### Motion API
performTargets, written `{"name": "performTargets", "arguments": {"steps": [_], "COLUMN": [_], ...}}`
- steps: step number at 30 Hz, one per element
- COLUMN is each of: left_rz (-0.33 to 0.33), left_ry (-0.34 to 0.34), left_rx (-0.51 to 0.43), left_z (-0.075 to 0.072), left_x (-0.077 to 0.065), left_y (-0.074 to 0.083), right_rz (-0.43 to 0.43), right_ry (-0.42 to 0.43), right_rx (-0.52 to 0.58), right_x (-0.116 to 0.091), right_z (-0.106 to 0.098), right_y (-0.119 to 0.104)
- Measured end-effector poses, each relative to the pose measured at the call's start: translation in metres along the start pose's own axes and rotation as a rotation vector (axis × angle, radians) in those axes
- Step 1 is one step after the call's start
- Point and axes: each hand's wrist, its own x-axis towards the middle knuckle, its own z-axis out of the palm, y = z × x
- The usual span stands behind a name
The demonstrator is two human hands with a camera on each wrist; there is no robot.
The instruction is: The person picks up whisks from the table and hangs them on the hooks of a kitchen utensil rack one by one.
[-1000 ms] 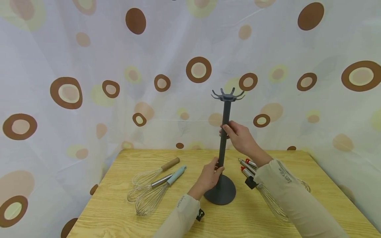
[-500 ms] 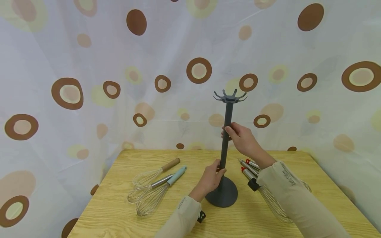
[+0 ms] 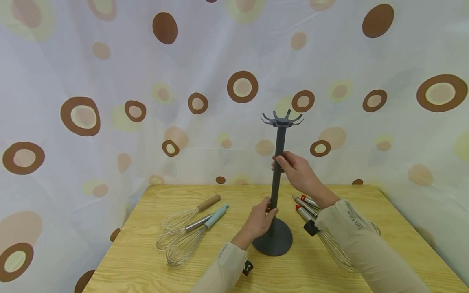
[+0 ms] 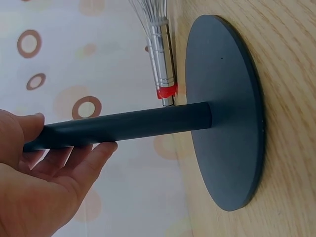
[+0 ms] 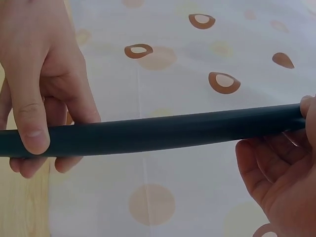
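A dark grey utensil stand (image 3: pixel 279 140) rises from the table, its pole leaning slightly right at the top in the head view. It carries a ring of upturned hooks (image 3: pixel 282 121) and has a round flat base (image 4: pixel 224 158) at the tabletop. Low on the pole, just above the base, my left hand (image 3: pixel 257 219) grips it with thumb and fingers. My right hand (image 3: pixel 297 171) holds the same pole around mid-height, thumb in front and fingers behind. The right wrist view shows both hands around the pole, with a bare stretch of it between them.
Left of the stand lie a wooden-handled whisk (image 3: pixel 209 202), a metal whisk (image 3: pixel 198 223) and a light-blue-handled whisk (image 3: pixel 217 215). Several metal whisks (image 3: pixel 305 213), some with red-trimmed handles, lie to the right, partly under my right sleeve. A spotted curtain (image 3: pixel 205 61) hangs behind the table (image 3: pixel 146 276).
The stand has shifted a little to the right and nearer to me, both hands moving along with it. Their grips on the pole look the same, and the whisks have stayed put.
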Motion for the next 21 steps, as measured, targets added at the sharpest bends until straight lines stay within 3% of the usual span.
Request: {"name": "performTargets", "arguments": {"steps": [8, 15, 21], "left_rz": [-0.058, -0.032, -0.062], "left_ry": [-0.027, -0.065, -0.113], "left_rx": [-0.056, -0.029, -0.013], "left_z": [-0.002, -0.01, -0.027], "left_x": [-0.005, -0.003, -0.005], "left_y": [0.002, 0.003, -0.003], "right_rz": [-0.022, -0.023, -0.044], "right_ry": [-0.041, -0.05, -0.02], "right_rx": [0.072, 0.081, 0.055], "right_x": [-0.002, -0.001, 0.001], "right_z": [0.001, -0.001, -0.005], "right_y": [0.003, 0.003, 0.0]}}
